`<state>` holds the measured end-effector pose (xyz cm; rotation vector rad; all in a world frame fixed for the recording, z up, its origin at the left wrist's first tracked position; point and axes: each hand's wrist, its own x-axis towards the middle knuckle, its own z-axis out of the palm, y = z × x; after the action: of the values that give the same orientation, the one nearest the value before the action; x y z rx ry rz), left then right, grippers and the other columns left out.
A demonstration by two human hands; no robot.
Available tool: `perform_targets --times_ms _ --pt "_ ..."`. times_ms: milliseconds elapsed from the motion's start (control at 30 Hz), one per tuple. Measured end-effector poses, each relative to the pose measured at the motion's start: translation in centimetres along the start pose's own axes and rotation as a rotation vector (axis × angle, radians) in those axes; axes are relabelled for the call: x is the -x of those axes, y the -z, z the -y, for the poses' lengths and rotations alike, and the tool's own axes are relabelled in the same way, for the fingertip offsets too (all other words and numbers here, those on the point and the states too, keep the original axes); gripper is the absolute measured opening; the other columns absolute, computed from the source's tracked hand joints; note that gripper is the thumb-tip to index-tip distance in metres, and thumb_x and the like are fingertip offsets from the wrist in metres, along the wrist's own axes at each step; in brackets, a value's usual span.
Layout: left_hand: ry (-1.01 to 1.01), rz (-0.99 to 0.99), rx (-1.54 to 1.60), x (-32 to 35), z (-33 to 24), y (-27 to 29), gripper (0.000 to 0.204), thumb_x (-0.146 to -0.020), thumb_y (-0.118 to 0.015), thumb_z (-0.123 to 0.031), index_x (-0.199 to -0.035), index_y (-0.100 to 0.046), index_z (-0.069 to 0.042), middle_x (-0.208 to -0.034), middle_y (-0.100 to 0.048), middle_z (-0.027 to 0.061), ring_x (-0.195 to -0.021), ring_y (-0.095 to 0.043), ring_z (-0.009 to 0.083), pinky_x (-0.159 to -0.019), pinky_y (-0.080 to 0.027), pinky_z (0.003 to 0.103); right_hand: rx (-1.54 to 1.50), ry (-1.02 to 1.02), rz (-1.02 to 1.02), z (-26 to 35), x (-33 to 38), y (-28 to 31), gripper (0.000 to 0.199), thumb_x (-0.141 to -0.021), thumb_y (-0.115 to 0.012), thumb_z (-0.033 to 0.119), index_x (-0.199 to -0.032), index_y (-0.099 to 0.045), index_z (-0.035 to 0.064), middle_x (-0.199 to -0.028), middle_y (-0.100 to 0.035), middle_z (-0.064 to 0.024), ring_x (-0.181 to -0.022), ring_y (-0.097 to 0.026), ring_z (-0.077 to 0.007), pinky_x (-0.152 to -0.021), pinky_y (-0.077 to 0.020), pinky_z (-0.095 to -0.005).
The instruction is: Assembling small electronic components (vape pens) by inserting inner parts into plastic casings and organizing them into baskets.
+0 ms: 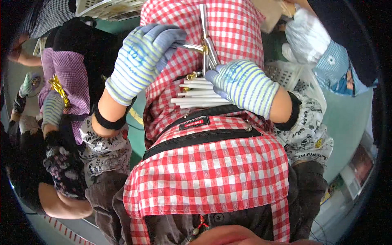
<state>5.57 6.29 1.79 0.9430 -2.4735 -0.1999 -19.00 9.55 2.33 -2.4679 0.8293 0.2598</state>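
Note:
My left hand (pixel 141 57), in a striped knit glove, pinches a thin shiny silver tube (pixel 191 46) with a gold-coloured end. That end meets a small cluster of silver tubes (pixel 210 53) lying crosswise above my lap. In a matching glove, my right hand (pixel 247 87) is closed around several slim white sticks (pixel 196 100), which jut out to its left. Its fingertips touch the lower ends of the silver tubes; its palm side is hidden. A small gold-coloured fitting (pixel 192 76) shows just above the sticks.
My red-and-white checked apron (pixel 208 171) covers my lap, with a black zipper across it. On the left a co-worker's gloved hand (pixel 53 108) is near a gold bundle (pixel 60 90). At right sits a white plastic basket (pixel 286 75), beside another person's white sleeve (pixel 308 34).

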Motion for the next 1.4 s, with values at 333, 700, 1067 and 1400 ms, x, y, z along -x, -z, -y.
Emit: perform_targets --times_ms 333,700,1067,1400 --pt "0.221 0.053 0.4 0.7 -1.0 -0.5 0.038 -0.083 -0.057 -0.006 -0.12 -0.058 -0.004 -0.103 -0.066 0.0144 -0.087 -0.064 0.0316 -0.079 -0.051 0.039 -0.259 0.016 -0.077 -2.8 2.3 3.9 0.025 -0.086 -0.061 0.025 -0.097 -0.064 0.0018 -0.084 -0.059 -0.012 -0.077 -0.061 -0.0284 -0.069 -0.048 -0.0388" --pt "0.232 0.074 0.472 0.2 -0.9 0.2 0.031 -0.092 -0.056 -0.023 -0.116 -0.062 -0.005 -0.097 -0.065 0.0149 -0.084 -0.063 0.0326 -0.078 -0.05 0.041 -0.696 -0.029 -0.488 -2.3 6.1 8.1 0.011 -0.084 -0.069 0.002 -0.095 -0.065 0.001 -0.095 -0.067 -0.0128 -0.083 -0.067 -0.0177 -0.069 -0.0538 -0.0296" --pt "0.202 0.04 0.561 -0.4 -2.4 0.6 0.03 -0.091 -0.057 -0.018 -0.116 -0.062 -0.002 -0.093 -0.065 0.0123 -0.083 -0.064 0.0286 -0.076 -0.051 0.037 -1.362 0.172 -0.804 -2.5 5.3 4.6 0.02 -0.095 -0.059 0.015 -0.102 -0.06 -0.004 -0.101 -0.064 -0.0227 -0.083 -0.068 -0.0271 -0.072 -0.0578 -0.0355" --pt "0.111 -0.018 0.536 -0.8 -2.3 1.1 0.033 -0.09 -0.058 -0.024 -0.114 -0.062 0.0 -0.091 -0.066 0.0099 -0.074 -0.062 0.0261 -0.068 -0.048 0.036 -1.38 0.271 -0.84 -3.0 6.4 3.8 0.023 -0.095 -0.059 0.018 -0.102 -0.063 -0.004 -0.103 -0.064 -0.0228 -0.083 -0.069 -0.0299 -0.074 -0.0587 -0.0382"
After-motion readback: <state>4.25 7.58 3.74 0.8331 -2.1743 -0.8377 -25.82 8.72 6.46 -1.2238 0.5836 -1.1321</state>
